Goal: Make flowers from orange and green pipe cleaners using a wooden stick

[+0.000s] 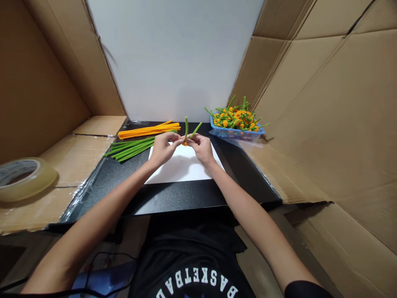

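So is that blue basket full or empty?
Full: orange-and-green pieces pile above the rim of the blue basket.

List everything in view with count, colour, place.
Fuzzy piece: one, orange-green, between hands
Strips: several, orange, far left
Stems: several, green, nearer left
Sheet: one, white, under hands
Basket: one, blue, far right
Pieces: many, orange-green, in basket
Tape roll: one, yellowish, left
Table: one, black, centre
Cardboard panels: several, brown, sides
Backdrop: one, white, behind
Cables: some, black, lower left
Unclear item: one, blue, below table
Shirt: one, black, bottom
Left hand, right hand: one each, bare, holding piece
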Motion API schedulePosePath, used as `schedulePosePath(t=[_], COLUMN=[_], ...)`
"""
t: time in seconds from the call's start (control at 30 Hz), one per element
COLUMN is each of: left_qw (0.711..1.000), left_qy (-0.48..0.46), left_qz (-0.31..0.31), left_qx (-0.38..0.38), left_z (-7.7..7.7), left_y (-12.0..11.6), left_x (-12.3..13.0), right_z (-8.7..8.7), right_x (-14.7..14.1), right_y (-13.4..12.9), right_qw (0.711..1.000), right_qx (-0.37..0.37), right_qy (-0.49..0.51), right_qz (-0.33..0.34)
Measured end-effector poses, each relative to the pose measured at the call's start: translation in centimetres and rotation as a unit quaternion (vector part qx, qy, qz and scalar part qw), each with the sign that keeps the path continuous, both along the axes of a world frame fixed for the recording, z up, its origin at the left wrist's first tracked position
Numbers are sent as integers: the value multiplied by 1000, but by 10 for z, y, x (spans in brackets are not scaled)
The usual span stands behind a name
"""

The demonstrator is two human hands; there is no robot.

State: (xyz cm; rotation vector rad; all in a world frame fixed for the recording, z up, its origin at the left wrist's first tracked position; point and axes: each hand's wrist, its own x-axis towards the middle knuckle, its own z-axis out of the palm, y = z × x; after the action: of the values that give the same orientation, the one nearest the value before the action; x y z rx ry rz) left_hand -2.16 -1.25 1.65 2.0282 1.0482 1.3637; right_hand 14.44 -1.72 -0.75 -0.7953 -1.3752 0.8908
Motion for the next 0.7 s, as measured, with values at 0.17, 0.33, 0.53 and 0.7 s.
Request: schedulePosePath(t=[0.17,0.33,0.53,0.7], left_qw=[999,1000,990,963], left_qy=[8,-4,-14,-8], left_qz=[27,23,-81,-154], left_qx=[34,17,-113,-219], left_z=[2,6,8,9], left_y=[-7,-7,8,14], left_x=[5,6,-4,-15], right_z=[1,4,6,6], right_x=[-7,-7,-6,-4], right_y=[-8,-13,-17,-20], right_qw=[995,982,967,948], right_qx=[54,122,173,218], right_qy=[-33,-85,-144,-202], right_qz=[-76,-119,-122,-114])
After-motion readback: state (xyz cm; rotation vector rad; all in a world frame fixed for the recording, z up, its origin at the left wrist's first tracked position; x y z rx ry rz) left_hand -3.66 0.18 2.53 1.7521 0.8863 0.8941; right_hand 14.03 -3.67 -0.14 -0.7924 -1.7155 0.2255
